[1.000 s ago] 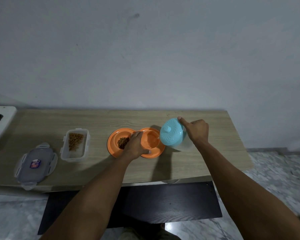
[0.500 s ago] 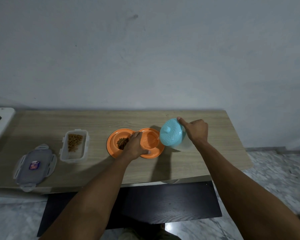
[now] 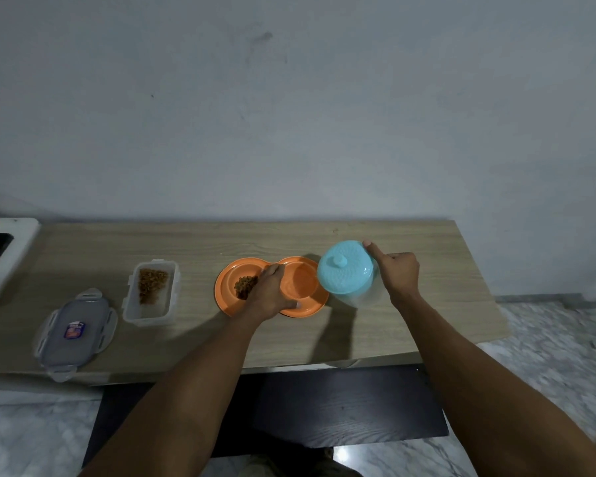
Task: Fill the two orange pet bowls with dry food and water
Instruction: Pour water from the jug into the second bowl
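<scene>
Far left of my left grip: grey lid point(image 3: 74, 330) flat on the desk point(image 3: 410, 325), then the open food tub point(image 3: 152, 291), kibble in it. Left hand point(image 3: 272, 294) pinches the waist of the orange double bowl point(image 3: 227, 280), fingers clamped on the rim between the two wells; kibble pile point(image 3: 245, 286) sits in the well just left of that grip, the right well point(image 3: 301, 282) looks empty or barely wet, cannot tell. Right of it, right hand point(image 3: 398, 270) is closed round the clear jug with the blue lid point(image 3: 345, 271), tipped toward the right well, forefinger on the lid. Risks as I judge them: lid slipping under one finger and water gushing; stream overshooting into the kibble or onto the desk; bowl skidding if my left grip loosens.
</scene>
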